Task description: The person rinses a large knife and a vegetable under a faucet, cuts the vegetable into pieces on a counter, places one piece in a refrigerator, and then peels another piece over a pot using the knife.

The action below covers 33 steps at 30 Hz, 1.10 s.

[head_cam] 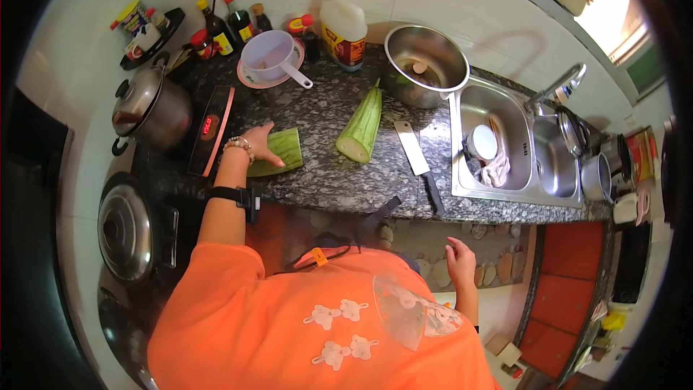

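My left hand (259,143) lies across a cut length of green luffa gourd (286,150), thumb on the near side and fingers on the far side. Its left end is hidden under the hand. The other luffa piece (361,125), with a pale cut face towards me and a tapered stem end, rests on the granite counter (325,184) to the right. Beside that piece lies a cleaver (412,147), its black handle pointing towards me. Down at my side, below the counter edge, my right hand (460,261) hangs with nothing in it, fingers loosely bent.
A steel pot (426,84) stands behind the cleaver, left of a double sink (490,184) holding a white bowl (482,142) and a cloth. An induction cooker with a lit display (212,130) is at left. A strainer (269,57) and several bottles line the wall.
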Motion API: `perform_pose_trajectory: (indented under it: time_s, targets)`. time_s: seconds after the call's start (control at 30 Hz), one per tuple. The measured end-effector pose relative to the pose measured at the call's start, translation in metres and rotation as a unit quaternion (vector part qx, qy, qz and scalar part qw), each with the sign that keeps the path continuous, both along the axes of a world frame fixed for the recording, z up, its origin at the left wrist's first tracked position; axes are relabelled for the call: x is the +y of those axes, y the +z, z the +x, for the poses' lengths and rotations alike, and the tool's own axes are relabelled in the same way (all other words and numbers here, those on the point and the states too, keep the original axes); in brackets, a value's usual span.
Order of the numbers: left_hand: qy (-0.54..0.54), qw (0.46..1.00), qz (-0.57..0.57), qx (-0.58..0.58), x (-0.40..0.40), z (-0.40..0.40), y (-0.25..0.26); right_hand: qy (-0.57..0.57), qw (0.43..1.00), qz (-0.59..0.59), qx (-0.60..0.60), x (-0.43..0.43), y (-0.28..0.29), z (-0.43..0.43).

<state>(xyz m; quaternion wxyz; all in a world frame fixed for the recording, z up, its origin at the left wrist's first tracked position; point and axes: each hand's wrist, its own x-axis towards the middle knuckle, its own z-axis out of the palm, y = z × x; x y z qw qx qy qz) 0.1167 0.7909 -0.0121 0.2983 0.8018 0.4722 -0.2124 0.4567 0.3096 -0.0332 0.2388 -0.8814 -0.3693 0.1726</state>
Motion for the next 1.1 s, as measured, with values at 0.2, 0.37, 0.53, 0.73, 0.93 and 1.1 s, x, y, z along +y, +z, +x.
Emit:
perform_pose_trajectory:
  time_s: [0.2, 0.37, 0.53, 0.73, 0.93, 1.1]
  targets:
    - [-0.022, 0.994, 0.038, 0.098, -0.023, 0.016, 0.012, 0.052, 0.998, -0.041, 0.009, 0.007, 0.004, 0.016]
    - [0.024, 0.998, 0.051, 0.001, -0.039, 0.011, 0.004, 0.097, 0.995, -0.004, 0.013, 0.007, -0.013, 0.050]
    - [0.143, 0.965, 0.173, -0.133, -0.102, -0.002, 0.018, 0.181, 0.983, 0.000, -0.012, 0.027, -0.007, 0.099]
    - [0.359, 0.828, 0.228, -0.365, -0.248, 0.011, 0.074, 0.312, 0.949, -0.031, 0.029, 0.061, 0.007, 0.140]
    - [0.415, 0.739, 0.284, -0.448, -0.387, 0.019, 0.130, 0.507, 0.861, -0.036, 0.003, 0.105, 0.022, 0.125]
    - [0.494, 0.659, 0.369, -0.430, -0.535, 0.008, 0.155, 0.622, 0.781, 0.062, -0.009, 0.115, 0.023, 0.072]
